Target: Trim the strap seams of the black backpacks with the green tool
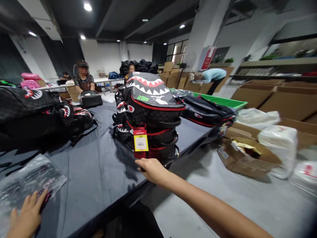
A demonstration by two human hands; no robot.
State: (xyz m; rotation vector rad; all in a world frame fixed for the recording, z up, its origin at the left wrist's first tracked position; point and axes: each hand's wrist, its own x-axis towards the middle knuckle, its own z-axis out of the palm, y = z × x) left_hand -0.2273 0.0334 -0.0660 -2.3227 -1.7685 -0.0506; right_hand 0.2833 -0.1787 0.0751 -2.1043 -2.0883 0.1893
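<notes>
In front of me a stack of black checked backpacks [155, 87] with red and white shark-mouth prints stands on the grey-covered table [86, 165]. A red and yellow hang tag [141, 142] dangles from its front. Just below that tag, at the foot of the stack, my right hand [153, 170] has its fingers curled closed; a dark bit shows under them, but what it is I cannot make out. At the lower left, my left hand [27, 213] lies with fingers spread at a clear plastic bag [32, 178]. Something dark and pink shows beside its fingertips.
More shark-print backpacks [22, 105] pile up on the left. A dark backpack [205, 110] lies right of the stack, by a green-edged bin [237, 104]. Cardboard boxes [247, 158] and white plastic bags [279, 145] fill the right. Several people are farther back, one handling a bag [91, 100].
</notes>
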